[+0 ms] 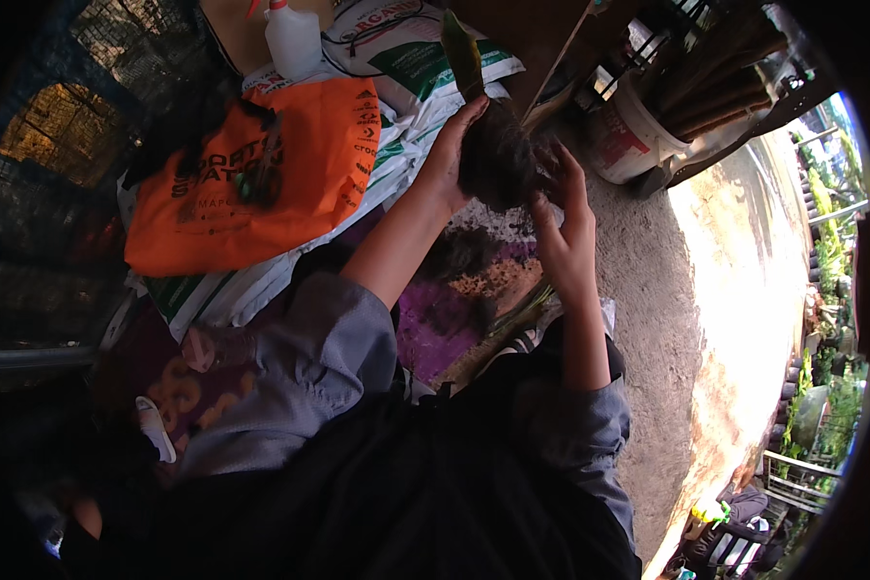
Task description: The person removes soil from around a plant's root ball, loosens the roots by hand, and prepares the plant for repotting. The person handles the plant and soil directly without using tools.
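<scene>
Between my two hands is an uprooted plant with a dark, soil-covered root ball [499, 163] and fine loose roots. One long green leaf [462, 56] with a paler edge rises from it. My left hand [458, 156] grips the root ball from its left side, thumb near the leaf's base. At the opposite side my right hand [567, 217] has its fingers and thumb curled on the roots. Below, dark soil [464, 250] lies scattered over a purple printed sheet [442, 330].
To the left, an orange bag [261, 174] lies on stacked white-and-green sacks [424, 61]. A spray bottle [293, 40] stands behind it. Front right, a white bucket [627, 134] holds long brown pieces. Rough concrete ground [652, 304] runs along the right, partly in bright sun.
</scene>
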`<state>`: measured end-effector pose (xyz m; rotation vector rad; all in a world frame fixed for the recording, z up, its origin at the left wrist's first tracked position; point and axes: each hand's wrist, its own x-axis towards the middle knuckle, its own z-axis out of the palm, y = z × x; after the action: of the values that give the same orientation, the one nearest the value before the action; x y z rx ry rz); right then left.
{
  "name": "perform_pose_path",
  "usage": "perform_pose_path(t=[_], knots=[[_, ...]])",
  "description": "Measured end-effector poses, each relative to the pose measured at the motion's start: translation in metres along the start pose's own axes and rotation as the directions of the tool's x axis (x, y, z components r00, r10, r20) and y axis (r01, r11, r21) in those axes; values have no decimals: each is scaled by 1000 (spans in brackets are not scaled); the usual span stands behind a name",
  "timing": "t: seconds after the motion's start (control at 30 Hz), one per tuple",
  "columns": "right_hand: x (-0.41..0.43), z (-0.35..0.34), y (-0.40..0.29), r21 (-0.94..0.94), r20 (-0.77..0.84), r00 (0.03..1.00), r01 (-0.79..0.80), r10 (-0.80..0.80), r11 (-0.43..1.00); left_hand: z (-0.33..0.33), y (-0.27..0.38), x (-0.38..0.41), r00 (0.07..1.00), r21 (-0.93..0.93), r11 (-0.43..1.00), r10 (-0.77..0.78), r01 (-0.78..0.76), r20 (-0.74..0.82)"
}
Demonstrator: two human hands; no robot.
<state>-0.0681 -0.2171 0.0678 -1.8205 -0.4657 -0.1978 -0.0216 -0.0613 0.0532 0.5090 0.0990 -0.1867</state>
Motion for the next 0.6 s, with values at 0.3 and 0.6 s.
perform_pose_path(t=[0.3, 0.6], knots=[[11, -11, 6, -370, -5, 906, 391, -422, 843, -1, -1, 3, 998, -37, 998, -53, 52, -34], [18, -61, 34, -316, -47, 993, 85, -105, 945, -11, -2, 4, 985, 191, 981, 65, -34, -160]])
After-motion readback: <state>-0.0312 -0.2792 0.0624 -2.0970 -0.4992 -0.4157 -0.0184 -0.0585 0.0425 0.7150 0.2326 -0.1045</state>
